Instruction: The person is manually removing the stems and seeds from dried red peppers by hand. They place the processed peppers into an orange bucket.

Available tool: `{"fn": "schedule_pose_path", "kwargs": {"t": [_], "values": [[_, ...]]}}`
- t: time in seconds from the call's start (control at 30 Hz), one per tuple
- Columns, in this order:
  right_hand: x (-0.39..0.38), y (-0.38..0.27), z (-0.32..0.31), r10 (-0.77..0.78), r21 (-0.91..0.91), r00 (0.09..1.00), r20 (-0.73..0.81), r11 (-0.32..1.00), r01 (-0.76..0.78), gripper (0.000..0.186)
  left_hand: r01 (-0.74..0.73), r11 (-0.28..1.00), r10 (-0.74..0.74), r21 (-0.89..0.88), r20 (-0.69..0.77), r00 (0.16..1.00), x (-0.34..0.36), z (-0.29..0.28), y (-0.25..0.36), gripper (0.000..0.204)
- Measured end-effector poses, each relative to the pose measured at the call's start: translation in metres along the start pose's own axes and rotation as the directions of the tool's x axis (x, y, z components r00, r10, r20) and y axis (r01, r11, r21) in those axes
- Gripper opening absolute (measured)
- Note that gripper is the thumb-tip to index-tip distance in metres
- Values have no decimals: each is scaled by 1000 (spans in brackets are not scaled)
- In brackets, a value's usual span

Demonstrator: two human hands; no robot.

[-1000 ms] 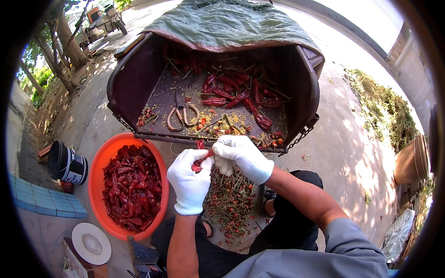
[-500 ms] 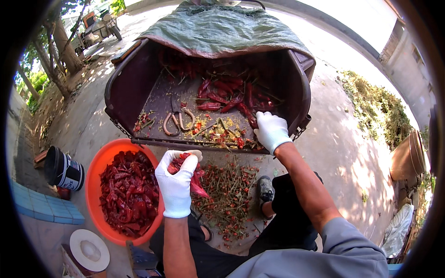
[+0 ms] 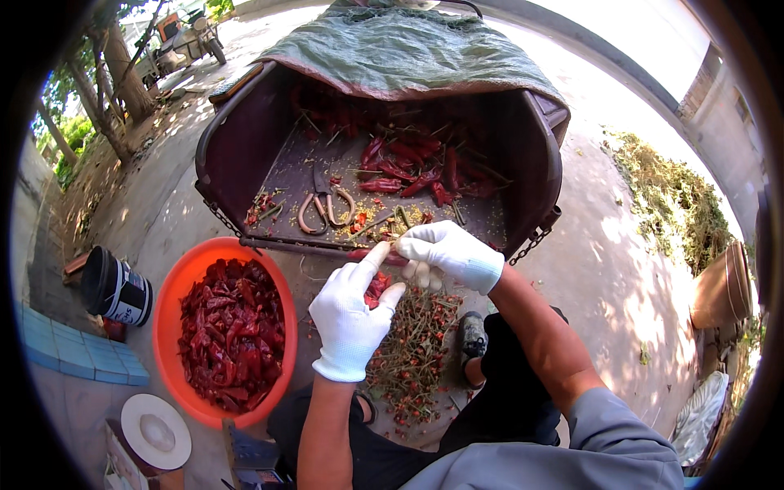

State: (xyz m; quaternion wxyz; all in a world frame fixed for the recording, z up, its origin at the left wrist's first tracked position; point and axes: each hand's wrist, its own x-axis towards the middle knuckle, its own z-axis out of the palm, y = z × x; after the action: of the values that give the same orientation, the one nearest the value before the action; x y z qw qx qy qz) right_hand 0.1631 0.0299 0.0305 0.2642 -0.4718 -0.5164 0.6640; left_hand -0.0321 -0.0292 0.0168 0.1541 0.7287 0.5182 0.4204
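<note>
We see an orange basin (image 3: 175,282) on the ground at our left, filled most of the way with dark red dried chillies (image 3: 233,331). Ahead stands a dark cart bed (image 3: 245,155), its rear half draped with a green tarp (image 3: 408,49). On its floor lies a heap of whole chillies (image 3: 408,167) toward the back, with scissors (image 3: 325,204) near the front edge among loose stems and seeds. A black bucket (image 3: 114,286) sits on the ground left of the basin, and a white lid (image 3: 155,431) lies near the basin's lower rim.

Our left hand (image 3: 351,314), in a white glove, is curled around a red chilli (image 3: 377,287), thumb and forefinger pinching it. Our right hand (image 3: 445,249), also gloved, is closed over the chilli's far end, just below the cart's front edge; what its fingers grip is hidden beneath the knuckles. The two hands are touching or nearly so.

Below them a pile of stems (image 3: 412,351) covers the ground between our knees. A dark shoe (image 3: 472,336) shows at the pile's right edge. The cart's deep interior under the tarp is in shadow and hard to read. Bare concrete lies open to the right of the cart, up to a band of green litter (image 3: 670,196) along the wall.
</note>
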Motion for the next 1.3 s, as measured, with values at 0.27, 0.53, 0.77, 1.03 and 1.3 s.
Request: {"fn": "schedule_pose_path", "kwargs": {"t": [0.27, 0.53, 0.77, 1.03, 1.3], "values": [[-4, 5, 27, -143, -129, 989, -48, 982, 136, 50, 265, 942, -267, -206, 14, 963, 0, -4, -7, 31], [-8, 16, 30, -593, -795, 805, 25, 477, 375, 41, 391, 837, -353, -382, 168, 921, 1, -6, -8, 30], [-3, 25, 37, -749, -892, 662, 30, 278, 355, 29, 388, 881, -361, -269, 148, 921, -1, -1, -7, 25], [3, 26, 41, -728, -666, 675, -120, 563, 489, 24, 439, 606, -426, -664, 195, 884, -7, 3, -10, 11], [-1, 7, 37, -53, 575, 977, -205, 802, 164, 35, 297, 260, -408, -919, 174, 896, -7, 10, -9, 11]]}}
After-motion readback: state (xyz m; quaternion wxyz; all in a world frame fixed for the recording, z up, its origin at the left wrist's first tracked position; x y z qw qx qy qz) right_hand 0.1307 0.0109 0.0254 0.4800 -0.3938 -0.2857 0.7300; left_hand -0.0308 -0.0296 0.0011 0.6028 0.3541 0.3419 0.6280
